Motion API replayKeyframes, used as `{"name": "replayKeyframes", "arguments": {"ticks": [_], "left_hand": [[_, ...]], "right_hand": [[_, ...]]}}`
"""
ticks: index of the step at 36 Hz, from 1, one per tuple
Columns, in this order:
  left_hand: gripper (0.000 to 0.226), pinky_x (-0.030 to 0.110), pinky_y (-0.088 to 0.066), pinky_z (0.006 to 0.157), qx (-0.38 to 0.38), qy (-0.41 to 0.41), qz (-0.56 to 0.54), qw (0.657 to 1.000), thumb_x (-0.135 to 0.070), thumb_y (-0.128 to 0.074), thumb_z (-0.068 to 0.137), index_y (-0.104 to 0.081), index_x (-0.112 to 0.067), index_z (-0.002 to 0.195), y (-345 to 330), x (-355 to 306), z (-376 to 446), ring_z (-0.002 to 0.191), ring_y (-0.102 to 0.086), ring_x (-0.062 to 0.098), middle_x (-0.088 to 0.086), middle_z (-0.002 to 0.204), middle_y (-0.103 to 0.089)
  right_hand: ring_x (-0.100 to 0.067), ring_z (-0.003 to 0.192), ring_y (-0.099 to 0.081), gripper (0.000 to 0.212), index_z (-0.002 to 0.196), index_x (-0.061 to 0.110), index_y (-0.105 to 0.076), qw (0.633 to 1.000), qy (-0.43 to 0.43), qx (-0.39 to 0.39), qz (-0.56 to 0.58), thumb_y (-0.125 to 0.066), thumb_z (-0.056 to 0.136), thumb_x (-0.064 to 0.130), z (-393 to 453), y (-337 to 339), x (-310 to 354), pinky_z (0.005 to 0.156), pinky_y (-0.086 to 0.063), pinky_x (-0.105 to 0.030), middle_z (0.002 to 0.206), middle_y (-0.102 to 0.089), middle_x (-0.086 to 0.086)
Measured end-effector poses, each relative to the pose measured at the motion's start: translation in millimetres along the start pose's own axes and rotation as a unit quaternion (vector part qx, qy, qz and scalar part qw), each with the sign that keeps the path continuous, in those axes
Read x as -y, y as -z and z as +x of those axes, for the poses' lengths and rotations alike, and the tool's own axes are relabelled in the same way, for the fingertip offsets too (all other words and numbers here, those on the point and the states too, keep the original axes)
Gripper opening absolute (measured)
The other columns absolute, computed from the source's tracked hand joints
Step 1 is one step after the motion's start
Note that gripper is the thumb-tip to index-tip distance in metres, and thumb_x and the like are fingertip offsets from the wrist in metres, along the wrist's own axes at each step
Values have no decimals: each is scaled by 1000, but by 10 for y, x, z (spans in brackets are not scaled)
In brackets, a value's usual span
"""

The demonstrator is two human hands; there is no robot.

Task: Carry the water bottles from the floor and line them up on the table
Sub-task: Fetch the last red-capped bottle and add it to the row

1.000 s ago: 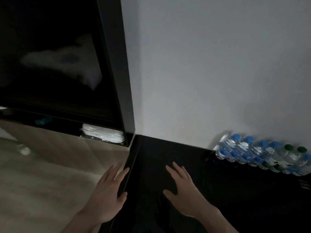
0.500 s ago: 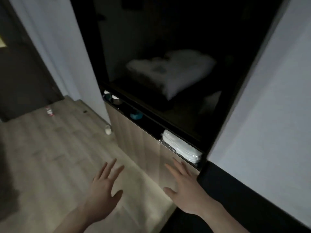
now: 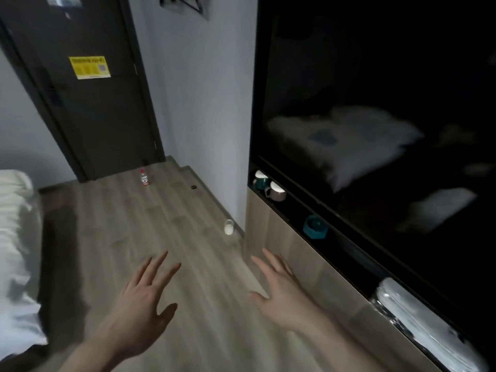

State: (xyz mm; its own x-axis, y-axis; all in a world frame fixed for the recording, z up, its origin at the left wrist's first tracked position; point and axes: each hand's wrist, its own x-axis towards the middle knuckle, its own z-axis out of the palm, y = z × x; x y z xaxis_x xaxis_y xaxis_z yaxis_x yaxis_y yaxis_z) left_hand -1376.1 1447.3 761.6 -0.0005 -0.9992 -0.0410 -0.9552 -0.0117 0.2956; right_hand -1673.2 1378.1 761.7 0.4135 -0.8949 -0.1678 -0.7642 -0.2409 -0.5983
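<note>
Fingers: left hand (image 3: pixel 139 299) and right hand (image 3: pixel 281 294) spread wide, holding nothing.
Bottles left on floor (image 3: pixel 120 237): one (image 3: pixel 145 177) by door, one (image 3: pixel 229 226) at cabinet corner.
Table: out of view.

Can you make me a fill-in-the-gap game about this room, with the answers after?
1. Both bare hands, left hand and right hand, are open and hold ____.
2. The small clear bottle with the red cap stands on the wooden ____.
3. The yellow sticker is stuck on the dark ____.
4. The teal bowl sits in the cabinet's open ____.

Answers: nothing; floor; door; shelf
</note>
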Motion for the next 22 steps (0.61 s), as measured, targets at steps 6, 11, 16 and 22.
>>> {"name": "replayKeyframes", "arguments": {"ticks": [6,11,16,22], "left_hand": [[79,40,-18,124,-16,9,-6,1000,-45,-67,90,-25,-37,156,387,755,562,155,-3,23,-10,166,3],[78,39,-15,124,-9,19,-8,1000,-47,-64,91,-20,-44,156,470,1194,1163,155,3,21,-11,167,8],[79,38,-11,123,-7,37,-4,999,-50,-61,92,-14,-46,156,531,1668,1972,155,5,22,-12,167,11],[80,43,-16,125,-10,73,-1,997,-50,-62,91,-17,-42,157,736,2311,2974,155,3,23,-9,168,7]], "right_hand": [[-5,150,11,76,155,38,-17,999,36,0,-6,-54,90,52,958,-76,576,124,-8,-34,162,8,22],[-7,150,13,76,154,43,-14,999,32,8,-12,-55,91,51,1675,-54,707,124,-8,-36,162,10,23],[-12,151,17,79,156,39,-12,999,32,21,-28,-57,92,49,2653,-93,821,124,-5,-36,164,11,15],[-18,152,13,79,155,41,-11,998,41,49,-18,-56,91,50,3970,-93,1042,124,-7,-39,164,9,16]]}}
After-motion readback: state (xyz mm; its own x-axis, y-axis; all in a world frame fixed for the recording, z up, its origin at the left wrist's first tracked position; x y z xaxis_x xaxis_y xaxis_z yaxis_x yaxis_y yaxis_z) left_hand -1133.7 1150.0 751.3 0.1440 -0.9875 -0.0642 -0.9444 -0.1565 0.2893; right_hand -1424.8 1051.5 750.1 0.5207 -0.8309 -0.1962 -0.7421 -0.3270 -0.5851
